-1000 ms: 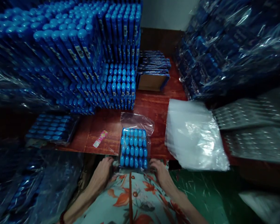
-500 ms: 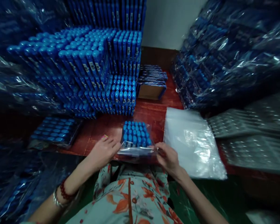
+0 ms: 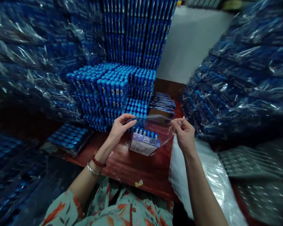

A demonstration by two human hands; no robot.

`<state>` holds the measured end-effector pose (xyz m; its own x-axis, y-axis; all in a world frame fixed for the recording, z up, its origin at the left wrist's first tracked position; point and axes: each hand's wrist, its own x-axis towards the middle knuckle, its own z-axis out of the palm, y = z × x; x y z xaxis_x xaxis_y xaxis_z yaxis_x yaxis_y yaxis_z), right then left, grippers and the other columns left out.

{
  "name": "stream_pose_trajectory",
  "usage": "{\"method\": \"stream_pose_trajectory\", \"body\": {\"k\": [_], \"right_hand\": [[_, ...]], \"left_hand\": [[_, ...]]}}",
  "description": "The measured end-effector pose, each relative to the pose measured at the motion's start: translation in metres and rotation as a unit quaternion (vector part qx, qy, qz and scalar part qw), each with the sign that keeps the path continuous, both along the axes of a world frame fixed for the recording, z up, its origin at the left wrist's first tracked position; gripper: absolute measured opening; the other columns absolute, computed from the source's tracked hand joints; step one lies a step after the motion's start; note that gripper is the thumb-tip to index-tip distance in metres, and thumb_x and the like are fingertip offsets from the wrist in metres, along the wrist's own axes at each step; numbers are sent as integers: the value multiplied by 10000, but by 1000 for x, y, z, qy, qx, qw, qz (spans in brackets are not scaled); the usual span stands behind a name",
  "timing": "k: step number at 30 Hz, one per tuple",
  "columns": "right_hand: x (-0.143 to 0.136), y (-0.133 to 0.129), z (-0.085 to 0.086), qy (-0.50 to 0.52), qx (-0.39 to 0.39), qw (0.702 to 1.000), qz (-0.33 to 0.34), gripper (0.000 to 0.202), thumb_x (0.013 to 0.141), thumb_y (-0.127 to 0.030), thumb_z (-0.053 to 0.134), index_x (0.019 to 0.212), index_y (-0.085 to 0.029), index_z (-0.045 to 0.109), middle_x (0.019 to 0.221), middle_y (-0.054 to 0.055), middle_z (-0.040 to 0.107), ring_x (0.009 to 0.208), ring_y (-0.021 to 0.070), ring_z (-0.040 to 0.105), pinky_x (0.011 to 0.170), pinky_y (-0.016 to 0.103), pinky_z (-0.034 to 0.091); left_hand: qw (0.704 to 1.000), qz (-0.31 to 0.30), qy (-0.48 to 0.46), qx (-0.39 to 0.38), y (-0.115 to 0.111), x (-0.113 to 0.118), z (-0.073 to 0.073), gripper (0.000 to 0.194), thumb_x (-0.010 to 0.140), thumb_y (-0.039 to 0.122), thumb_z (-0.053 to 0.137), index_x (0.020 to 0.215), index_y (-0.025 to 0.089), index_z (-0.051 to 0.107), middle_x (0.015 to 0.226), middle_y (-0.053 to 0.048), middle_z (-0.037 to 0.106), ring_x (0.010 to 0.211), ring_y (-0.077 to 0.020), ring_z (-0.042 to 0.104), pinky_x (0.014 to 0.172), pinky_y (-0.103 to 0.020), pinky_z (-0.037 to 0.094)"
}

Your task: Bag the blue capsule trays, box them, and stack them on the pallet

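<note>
A clear plastic bag [image 3: 165, 129] is stretched between my two hands above the red-brown table. My left hand [image 3: 119, 128] pinches its upper left corner between thumb and fingers. The upper right corner is gripped by my right hand [image 3: 185, 133], fingers curled. Inside the bag is a small printed box [image 3: 143, 145], tilted so its pale base faces me. Several blue-capped tubes [image 3: 146, 133] stick out of its far side. Whether the box touches the table cannot be told.
Tall stacks of blue tubes [image 3: 113, 84] stand behind my left hand. Flattened printed boxes [image 3: 163, 102] lie at the back. Flat clear bags [image 3: 207, 169] and clear moulded trays [image 3: 252, 166] are at right. A bagged pack [image 3: 68, 138] lies left; wrapped packs [image 3: 221, 100] rise at right.
Both hands have moved up and away from the table's front edge with the bag. The box has tipped from caps up to base towards me. The view has shifted too.
</note>
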<state>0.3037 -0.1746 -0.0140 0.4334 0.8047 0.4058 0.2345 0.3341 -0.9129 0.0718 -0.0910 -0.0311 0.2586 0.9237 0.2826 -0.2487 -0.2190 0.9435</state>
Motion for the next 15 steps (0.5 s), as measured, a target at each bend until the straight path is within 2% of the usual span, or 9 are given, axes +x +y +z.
{"method": "stream_pose_trajectory", "body": {"k": [3, 6, 10, 15], "right_hand": [[3, 12, -1, 12, 5, 1000, 19, 184, 766, -338, 670, 737, -179, 583, 459, -85, 439, 401, 60, 405, 423, 201, 300], [5, 18, -1, 12, 11, 1000, 26, 192, 782, -349, 658, 745, -169, 604, 457, -82, 429, 392, 52, 388, 420, 202, 298], [10, 24, 1, 49, 8, 997, 54, 232, 802, -384, 637, 725, -168, 599, 429, -97, 360, 367, 40, 331, 409, 198, 290], [9, 33, 3, 66, 0, 994, 84, 272, 802, -421, 633, 695, -181, 562, 428, -104, 334, 363, 33, 287, 400, 189, 280]], "left_hand": [[999, 15, -39, -11, 7, 12, -7, 189, 714, 326, 708, 794, 156, 718, 959, -55, 691, 954, -171, 608, 884, -281, 433], [993, 35, -108, -31, 12, 24, -8, 214, 746, 348, 678, 804, 144, 710, 851, -53, 718, 861, -168, 648, 871, -312, 461], [983, 13, -182, -33, 15, 35, -3, 195, 758, 334, 677, 815, 148, 697, 842, -45, 729, 792, -161, 677, 848, -322, 492], [984, 6, -172, -45, 15, 39, -3, 280, 712, 303, 725, 956, 166, 706, 952, -57, 733, 917, -173, 669, 908, -320, 471]]}}
